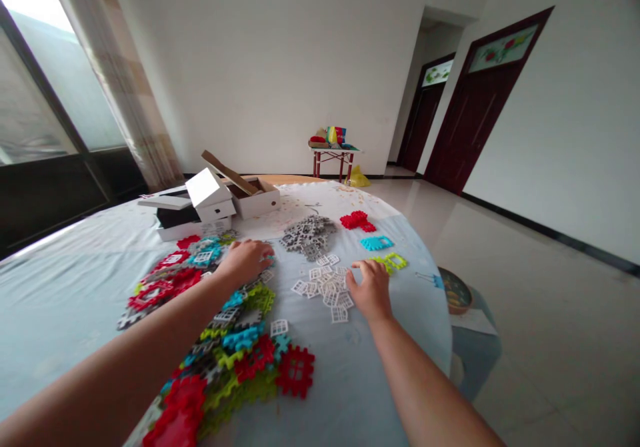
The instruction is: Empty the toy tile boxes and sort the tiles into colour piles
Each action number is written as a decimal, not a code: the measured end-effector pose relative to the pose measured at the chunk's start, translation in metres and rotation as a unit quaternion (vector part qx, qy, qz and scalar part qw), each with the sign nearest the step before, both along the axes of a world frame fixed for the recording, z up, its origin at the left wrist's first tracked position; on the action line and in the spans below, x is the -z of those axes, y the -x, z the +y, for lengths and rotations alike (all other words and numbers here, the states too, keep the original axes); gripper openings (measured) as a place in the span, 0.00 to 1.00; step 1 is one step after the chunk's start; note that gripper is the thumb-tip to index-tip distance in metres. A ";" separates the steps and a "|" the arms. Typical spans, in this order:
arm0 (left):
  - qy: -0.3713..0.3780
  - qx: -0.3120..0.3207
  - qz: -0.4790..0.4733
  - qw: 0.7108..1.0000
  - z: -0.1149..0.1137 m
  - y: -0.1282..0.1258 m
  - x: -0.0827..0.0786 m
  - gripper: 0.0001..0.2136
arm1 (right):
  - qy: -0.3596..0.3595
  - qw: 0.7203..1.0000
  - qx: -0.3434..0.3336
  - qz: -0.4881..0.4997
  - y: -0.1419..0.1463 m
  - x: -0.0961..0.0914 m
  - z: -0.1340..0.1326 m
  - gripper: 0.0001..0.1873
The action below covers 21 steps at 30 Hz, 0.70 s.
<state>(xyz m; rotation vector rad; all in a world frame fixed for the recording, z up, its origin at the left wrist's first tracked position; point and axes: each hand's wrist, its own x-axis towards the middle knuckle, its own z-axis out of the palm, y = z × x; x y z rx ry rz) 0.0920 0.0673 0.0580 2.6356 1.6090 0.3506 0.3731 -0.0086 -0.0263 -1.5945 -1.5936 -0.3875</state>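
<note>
My left hand (249,260) lies over the right side of a mixed heap of interlocking plastic building pieces (187,280) in red, blue, green and grey. Its fingers stretch to the right, partly bent, and their undersides are hidden. Close by that hand are a blue piece and small white window frames. My right hand (371,290) is at the right edge of a loose pile of white window-frame pieces (327,283), thumb apart from the fingers. Just beyond its fingertips lie lime-green square pieces (397,261), partly covered by the hand; I see nothing held in it.
Behind the hands are a grey pile of pieces (309,233), red pieces (355,220) and a blue piece (377,242). White boxes (210,193) stand at the back left. The round table's cloth (425,313) ends at the right, beside a stool holding a bowl (455,290).
</note>
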 end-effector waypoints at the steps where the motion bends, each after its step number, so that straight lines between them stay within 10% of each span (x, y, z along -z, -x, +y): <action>1: 0.000 0.010 0.017 1.000 0.000 0.001 0.003 0.11 | -0.001 1.000 0.000 0.006 0.000 0.001 0.001 0.09; 21: 0.055 0.087 0.012 0.995 0.034 -0.011 0.035 0.10 | 0.107 0.994 0.006 0.016 0.008 0.007 0.001 0.09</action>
